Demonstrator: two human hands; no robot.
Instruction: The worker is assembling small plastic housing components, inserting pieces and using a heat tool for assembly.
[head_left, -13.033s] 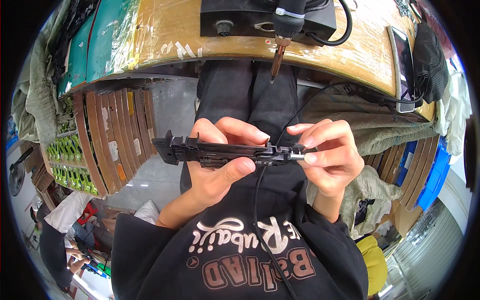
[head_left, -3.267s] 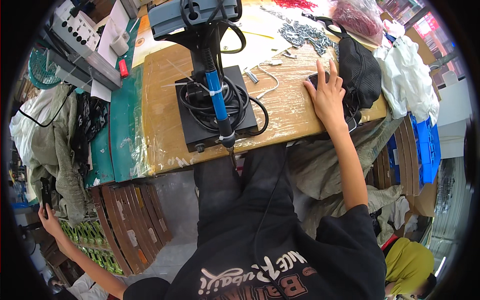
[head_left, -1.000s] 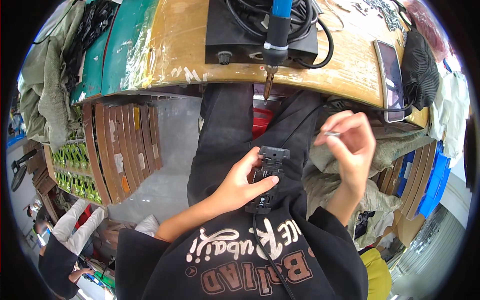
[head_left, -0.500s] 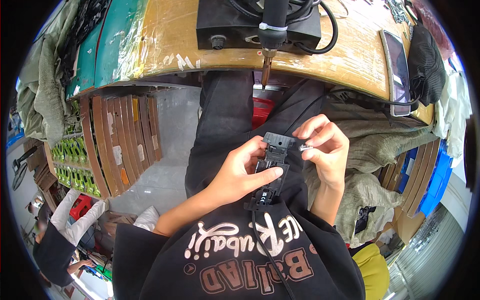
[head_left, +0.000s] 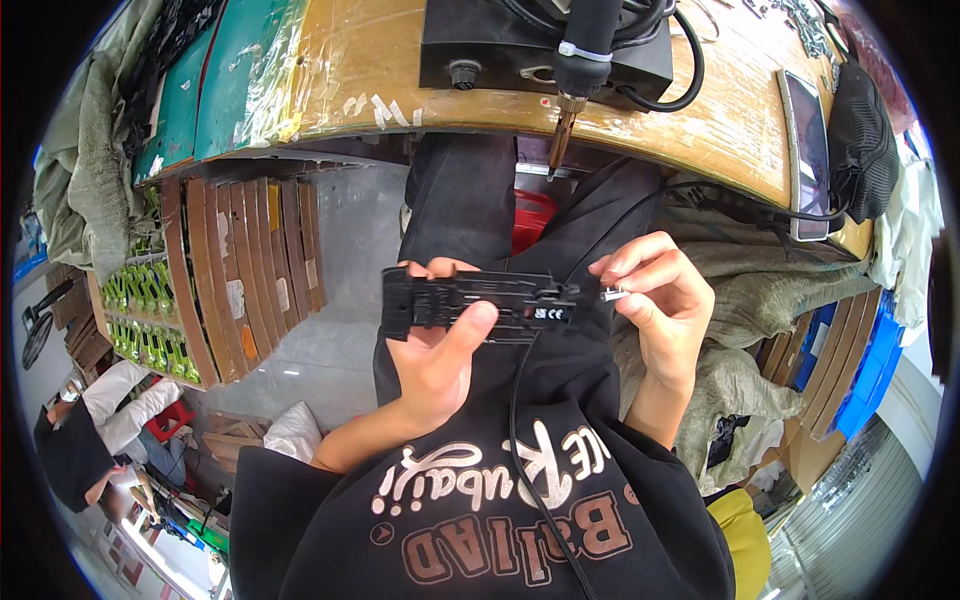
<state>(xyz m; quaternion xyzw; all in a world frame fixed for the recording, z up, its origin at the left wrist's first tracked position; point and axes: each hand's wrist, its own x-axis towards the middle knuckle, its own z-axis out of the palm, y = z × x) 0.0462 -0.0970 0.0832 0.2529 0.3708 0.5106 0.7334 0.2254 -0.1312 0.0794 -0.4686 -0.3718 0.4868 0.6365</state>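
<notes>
My left hand (head_left: 440, 350) is closed around a black plastic device (head_left: 470, 303), thumb across its top. The device is long and ribbed and lies sideways above my lap. A thin black cable (head_left: 517, 420) hangs from its right part and runs down over my shirt. Just to its right, my right hand (head_left: 665, 310) pinches a small silvery metal piece (head_left: 611, 295) between thumb and fingers. The piece is too small to name and stays slightly apart from the device.
A soldering iron (head_left: 577, 90) points down over the bench edge, before a black box (head_left: 545, 60) with coiled cables. A phone (head_left: 804, 150) lies on the bench (head_left: 720, 120) at right. Brown boards (head_left: 250, 280) are stacked at left. Another person (head_left: 75, 450) is at far left.
My left hand has turned the black device from roughly upright to sideways and shifted left. My right hand keeps its pinch on the metal piece, barely moved. The view has shifted slightly.
</notes>
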